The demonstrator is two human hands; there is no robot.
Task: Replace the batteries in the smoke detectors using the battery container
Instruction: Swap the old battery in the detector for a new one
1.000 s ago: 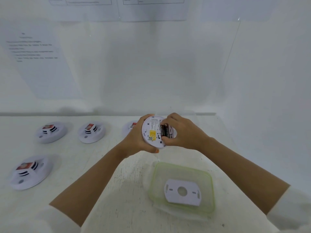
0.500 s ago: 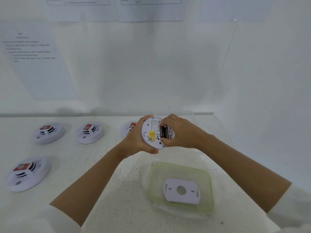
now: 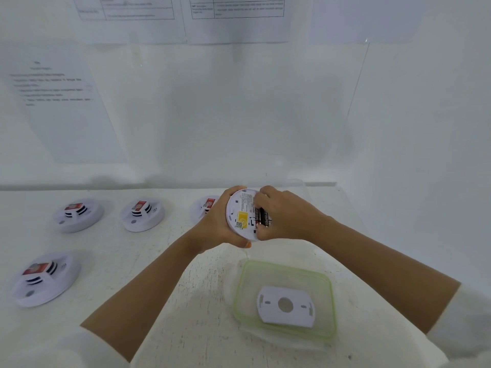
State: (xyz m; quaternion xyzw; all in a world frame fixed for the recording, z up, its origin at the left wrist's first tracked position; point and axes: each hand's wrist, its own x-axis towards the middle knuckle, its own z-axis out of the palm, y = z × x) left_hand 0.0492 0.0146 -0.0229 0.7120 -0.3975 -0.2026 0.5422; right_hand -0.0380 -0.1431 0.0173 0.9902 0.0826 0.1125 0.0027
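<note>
- Head view: the left hand (image 3: 216, 224) cups a smoke detector (image 3: 240, 215) off the desk (image 3: 159, 274), back side up, fingers wrapped around its rim.
- The right hand (image 3: 287, 216) rests on the open battery bay, fingers (image 3: 261, 199) curled narrow over the dark batteries (image 3: 263, 217); I cannot tell whether they pinch a cell or only press on it.
- Below the fingers, nearer the person, a green-rimmed lid (image 3: 285, 298) lies flat on the desk with the detector's white mounting plate (image 3: 285, 306) lying on it.
- Beyond the right fingers something clear and faint stands on the desk, possibly the battery container; too washed out to say.
- Left of the fingers, four more detectors sit face up: one (image 3: 203, 205) half hidden just behind the left hand, two (image 3: 142, 213) (image 3: 78, 213) further along, one (image 3: 43, 278) nearer the person.
- Judged progress: this unit is open and mid-swap. Whether the others are already serviced cannot be read from here, so closing this one is the sure remainder.
</note>
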